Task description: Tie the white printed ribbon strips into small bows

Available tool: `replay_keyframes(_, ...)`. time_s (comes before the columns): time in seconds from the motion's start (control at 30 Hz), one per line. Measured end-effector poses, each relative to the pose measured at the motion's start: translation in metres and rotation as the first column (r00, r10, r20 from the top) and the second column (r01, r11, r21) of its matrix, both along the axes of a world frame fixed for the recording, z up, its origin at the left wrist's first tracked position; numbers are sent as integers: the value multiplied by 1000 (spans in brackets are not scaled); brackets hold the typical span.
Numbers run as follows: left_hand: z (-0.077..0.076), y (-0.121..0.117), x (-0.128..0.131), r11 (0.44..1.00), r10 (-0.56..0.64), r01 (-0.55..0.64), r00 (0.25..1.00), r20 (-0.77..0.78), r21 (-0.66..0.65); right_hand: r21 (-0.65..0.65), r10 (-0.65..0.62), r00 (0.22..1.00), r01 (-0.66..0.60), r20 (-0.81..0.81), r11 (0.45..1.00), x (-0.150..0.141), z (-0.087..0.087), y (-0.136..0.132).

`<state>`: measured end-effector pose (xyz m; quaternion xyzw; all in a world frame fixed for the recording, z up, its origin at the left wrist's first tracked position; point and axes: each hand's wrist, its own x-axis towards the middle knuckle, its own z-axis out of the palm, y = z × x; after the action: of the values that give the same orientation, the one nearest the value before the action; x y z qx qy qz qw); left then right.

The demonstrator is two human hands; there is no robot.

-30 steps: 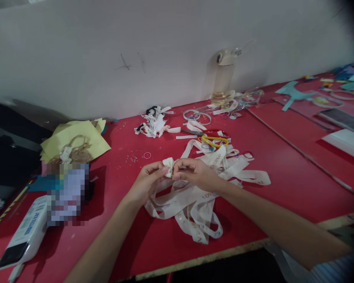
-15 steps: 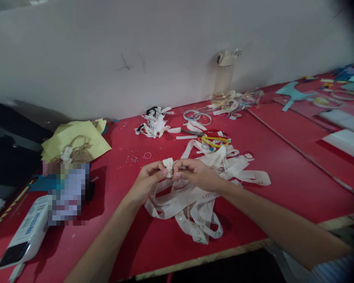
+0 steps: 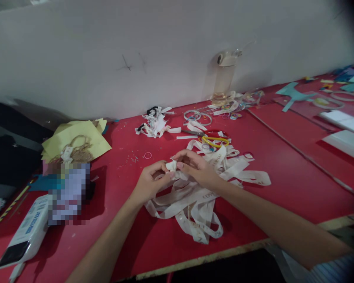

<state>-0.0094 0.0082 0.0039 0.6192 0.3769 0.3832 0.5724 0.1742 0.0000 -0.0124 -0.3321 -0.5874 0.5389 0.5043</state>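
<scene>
"What's on the left?"

"A white pack (image 3: 29, 226), then yellow paper (image 3: 97, 141) behind it, both well apart from the hands."

"And the left hand (image 3: 152, 179)?"

"Thumb and fingers pinched on a small white piece (image 3: 171, 166), at its left side."

"So where does the piece lie?"

"Between the two hands, just right of the left fingertips, held up over the table (image 3: 297, 165). Both hands reach it, but the left has the plainer hold."

"Its long axis?"

"I can't tell; it looks bunched, and fingers cover its edges."

"The right hand (image 3: 199, 169)?"

"Bent fingers come in from the right, right up at the piece (whether they're clamped on it, I can't tell)."

"Past that?"

"Loose ribbon (image 3: 208, 195) lies beneath the hands and spreads rightward. Scissors (image 3: 198, 133) lie behind the right hand, and a bottle (image 3: 224, 78) stands farther back."
</scene>
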Motion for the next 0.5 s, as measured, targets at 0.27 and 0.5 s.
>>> replay_keyframes(0.27,-2,1,-1,996,-11,22,993,-115,90,242,-128,982,91,139,966,2,0,2)
replay_keyframes(0.5,2,0,1,970,34,22,974,-223,244,289,-157,959,86,235,953,3,1,3)
